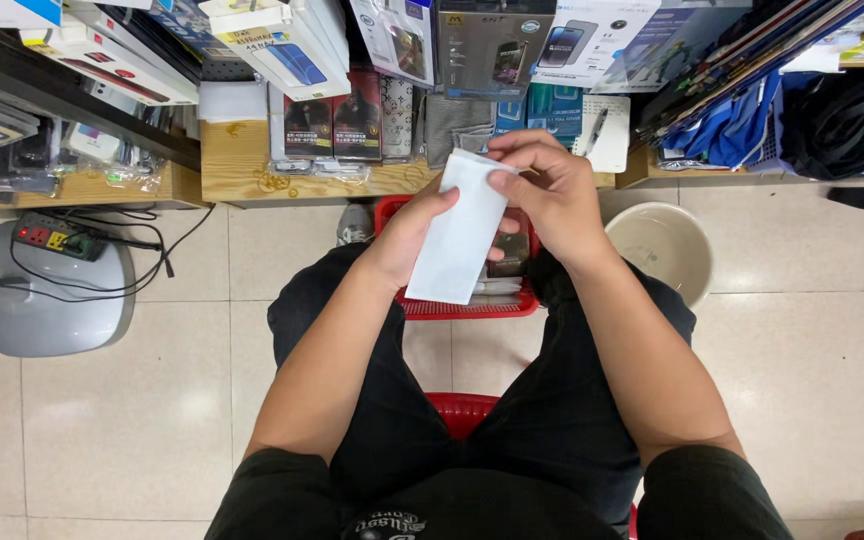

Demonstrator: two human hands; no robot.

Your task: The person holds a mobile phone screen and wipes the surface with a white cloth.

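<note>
- White flat packet [460, 232], at the centre of the view: you hold it upright between both hands, above the red basket [467, 305] on the floor between your knees.
- Step in hand, judged from the grip: the packet's top edge is being worked at, probably opened. A next move would call for a steady hold low down and a fine pinch at the top.
- Shelf unit [302, 170] at 12 o'clock: it is stacked with boxed goods and hanging packs, just beyond your hands. Keep the packet clear of its wooden edge.
- Grey stand base [52, 300] at 9 o'clock: it carries a power strip [57, 238] with loose black cables trailing toward your left knee.
- Pale round bucket [664, 245] at 2 o'clock: it stands just beside your right forearm.
- Red stool [462, 410] at 6 o'clock: its edge shows between your thighs.
- Left hand [407, 235]: fingers curled behind the packet, thumb on its front face, gripping the left edge.
- Right hand [547, 195]: thumb and fingertips clamp the packet's top right corner.
</note>
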